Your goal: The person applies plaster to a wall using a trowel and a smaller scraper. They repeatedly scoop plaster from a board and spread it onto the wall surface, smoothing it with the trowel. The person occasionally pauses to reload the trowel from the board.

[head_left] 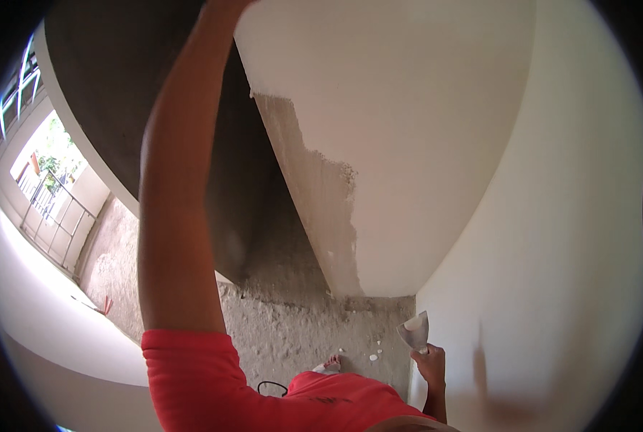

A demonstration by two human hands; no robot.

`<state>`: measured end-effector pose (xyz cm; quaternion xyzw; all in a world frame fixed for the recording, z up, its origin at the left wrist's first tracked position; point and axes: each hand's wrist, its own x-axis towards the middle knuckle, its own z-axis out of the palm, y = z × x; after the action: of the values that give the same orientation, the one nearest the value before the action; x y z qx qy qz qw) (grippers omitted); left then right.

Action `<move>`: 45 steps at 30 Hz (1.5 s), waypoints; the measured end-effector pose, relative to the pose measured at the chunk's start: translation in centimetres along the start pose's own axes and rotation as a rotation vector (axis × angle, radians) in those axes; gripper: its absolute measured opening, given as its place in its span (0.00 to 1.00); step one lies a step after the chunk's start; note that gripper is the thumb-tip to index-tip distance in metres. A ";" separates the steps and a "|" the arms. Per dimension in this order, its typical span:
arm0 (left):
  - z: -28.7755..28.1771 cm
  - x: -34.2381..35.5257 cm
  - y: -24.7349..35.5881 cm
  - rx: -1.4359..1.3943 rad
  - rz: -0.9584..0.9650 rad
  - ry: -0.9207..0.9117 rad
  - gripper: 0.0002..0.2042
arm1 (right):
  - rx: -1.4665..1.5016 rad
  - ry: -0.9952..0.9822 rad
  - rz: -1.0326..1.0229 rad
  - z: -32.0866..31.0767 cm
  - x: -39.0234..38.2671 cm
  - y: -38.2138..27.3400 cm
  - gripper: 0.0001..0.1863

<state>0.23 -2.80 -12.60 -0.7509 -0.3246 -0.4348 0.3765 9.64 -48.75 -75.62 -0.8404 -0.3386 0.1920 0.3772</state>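
Observation:
My left arm stretches up across the picture. Only the base of my left hand [226, 3] shows at the top edge, beside a pale wall face [408, 144]; its fingers are cut off from sight. Down at the right, my right hand [431, 363] is closed round the handle of a putty knife [415, 333], blade pointing up, with white putty on the blade. Along the left edge of the pale face runs a darker, greyish-beige strip [328, 209] with a ragged border.
To the right rises a smooth white wall [537, 273]. Below is a rough grey floor [285, 320] with several white specks, and my foot [332, 361] on it. A dark recess [264, 216] lies left of the pale face. Far left are a metal railing [58, 216] and a bright opening.

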 end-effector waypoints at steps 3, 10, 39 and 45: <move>7.9 -9.9 -0.3 0.160 0.115 0.116 0.41 | -0.010 -0.047 0.031 -1.1 0.4 -2.0 0.17; 9.4 -35.0 5.5 -0.182 -0.014 -0.256 0.37 | 0.018 -0.084 0.059 -3.3 0.8 -3.7 0.18; -6.2 -44.2 9.3 -1.821 -1.076 -0.146 0.15 | -0.146 0.384 -0.742 4.6 11.4 -9.0 0.27; -0.4 -17.7 -5.2 -0.792 -0.082 0.201 0.21 | 0.066 0.229 -0.356 12.4 8.8 -2.1 0.23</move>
<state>-11.46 -3.29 -26.88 -0.7780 -0.1235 -0.6120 0.0707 7.70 -35.20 -82.55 -0.7709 -0.4302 0.0367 0.4683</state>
